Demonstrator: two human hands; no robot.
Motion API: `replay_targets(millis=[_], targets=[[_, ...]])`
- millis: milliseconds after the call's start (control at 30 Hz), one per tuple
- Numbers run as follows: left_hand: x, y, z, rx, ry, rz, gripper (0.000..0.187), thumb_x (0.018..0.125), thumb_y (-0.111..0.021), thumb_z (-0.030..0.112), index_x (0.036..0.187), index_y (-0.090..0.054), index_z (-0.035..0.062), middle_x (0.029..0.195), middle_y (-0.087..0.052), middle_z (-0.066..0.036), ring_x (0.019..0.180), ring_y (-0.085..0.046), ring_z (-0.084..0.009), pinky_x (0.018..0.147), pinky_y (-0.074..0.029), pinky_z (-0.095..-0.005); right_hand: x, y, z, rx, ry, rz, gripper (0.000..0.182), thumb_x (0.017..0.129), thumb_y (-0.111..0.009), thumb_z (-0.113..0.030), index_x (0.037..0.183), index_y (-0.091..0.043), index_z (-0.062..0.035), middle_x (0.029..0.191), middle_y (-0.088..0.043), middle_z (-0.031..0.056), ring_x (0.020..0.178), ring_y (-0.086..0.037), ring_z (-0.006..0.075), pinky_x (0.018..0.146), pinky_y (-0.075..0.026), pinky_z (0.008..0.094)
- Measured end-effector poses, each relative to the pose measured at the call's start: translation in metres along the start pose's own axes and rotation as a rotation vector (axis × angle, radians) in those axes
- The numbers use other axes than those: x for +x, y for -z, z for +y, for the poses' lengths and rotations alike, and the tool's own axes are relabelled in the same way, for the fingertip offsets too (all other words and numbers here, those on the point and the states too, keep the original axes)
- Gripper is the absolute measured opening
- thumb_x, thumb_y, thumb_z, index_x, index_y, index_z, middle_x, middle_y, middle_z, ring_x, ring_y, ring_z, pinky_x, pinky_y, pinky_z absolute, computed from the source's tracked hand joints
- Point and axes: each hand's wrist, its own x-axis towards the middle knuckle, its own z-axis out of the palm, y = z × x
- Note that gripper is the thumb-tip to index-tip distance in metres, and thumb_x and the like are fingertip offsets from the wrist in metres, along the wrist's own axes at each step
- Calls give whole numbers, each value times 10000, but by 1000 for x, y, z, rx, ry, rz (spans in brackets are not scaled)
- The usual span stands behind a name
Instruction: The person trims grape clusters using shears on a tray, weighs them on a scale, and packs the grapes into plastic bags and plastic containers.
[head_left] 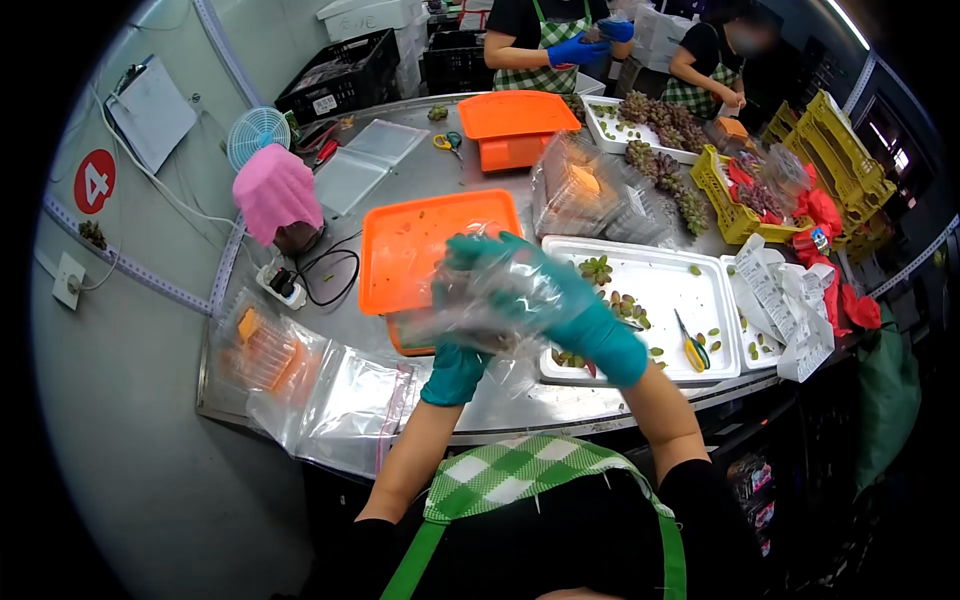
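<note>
Both my hands wear green-teal gloves and are at a transparent plastic package [500,300], smeared by motion, above the front of an orange scale tray [385,245]. My left hand [457,372] supports the package from below, its fingers mostly hidden behind the plastic. From above, my right hand [560,290] is closed over it, with the fingertips blurred. What lies inside the package cannot be made out. To the right, a white tray [665,270] holds succulent rosettes [628,308], loose leaves and yellow-handled scissors [693,350].
Plastic bags [350,400] lie at the front left. Stacked transparent boxes [575,195] stand behind my right hand. A second orange scale [515,125] is at the back, near a yellow crate [735,195]. Two people in checked aprons work across the table; one wears blue gloves [580,48].
</note>
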Motion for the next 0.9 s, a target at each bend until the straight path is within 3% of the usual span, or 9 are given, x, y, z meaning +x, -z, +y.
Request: replay_targets(millis=[133,200,300,400,433,533,600,767,900], targets=[[0,-52,14,90,-136,5,508,922,-316,327,1347,-176,86,1319,-317,-93,1163,-377,-225,972,-322,-307,-13,-49,7,-768,-130,361,814,584,-721,-473,1277,-398,-195,1380,-175,188,1250,-257,330,1001,-152,524],[7,5,-10,-295,-97,23,533,900,-368,361,1325,-205,83,1298,-329,-87,1170,-363,-197,964,-336,-330,-16,-53,32,-420,-135,488,883,602,-728,-437,1326,-304,-162,1399,-73,183,1291,-116,346,1024,-174,460],[4,-91,30,292,-126,281,613,871,-440,383,1360,-179,121,1357,-253,-111,1203,-329,-216,971,-321,-320,-13,-46,47,-203,-100,696,791,710,-651,-433,1317,-279,-88,1353,-251,162,1243,-268,301,1002,-292,360],[20,-124,45,910,-260,227,563,866,-457,349,1339,-266,111,1358,-250,-129,1191,-347,-224,968,-316,-321,-30,-41,61,952,-209,805,687,759,-585,-470,1271,-351,-76,1260,-404,130,1147,-416,260,955,-358,354],[-2,-158,70,1586,-435,85,515,838,-522,182,1310,-334,98,1360,-240,-146,1199,-332,-225,976,-303,-327,-34,-38,60,1043,-252,794,673,784,-502,-515,1272,-349,-77,1232,-433,115,1117,-445,244,932,-386,365],[-11,-167,97,1078,-221,-115,600,774,-584,55,1313,-324,100,1351,-254,-142,1181,-350,-225,956,-332,-330,-48,-34,58,1347,-361,771,656,842,-319,-572,1288,-328,-91,1242,-431,98,1082,-476,227,888,-438,372],[-10,-142,94,750,-302,288,719,705,-647,2,1324,-295,111,1338,-280,-109,1140,-391,-216,919,-379,-329,-52,-38,56,1401,-387,806,645,843,-322,-564,1284,-338,-93,1256,-422,105,1101,-462,260,891,-432,420],[-21,-90,53,359,157,396,608,858,-429,461,1329,-258,116,1269,-389,-65,1083,-454,-190,899,-411,-343,-56,-50,55,1472,-521,542,702,809,-351,-610,1281,-350,-90,1278,-402,104,1104,-458,272,902,-417,430],[-36,-80,34,-150,94,378,566,864,-376,483,1279,-333,101,1225,-440,-97,1082,-476,-238,906,-418,-390,-72,-85,113,1009,-732,581,726,794,-390,-619,1293,-332,-95,1206,-472,118,1016,-521,241,835,-451,374]])
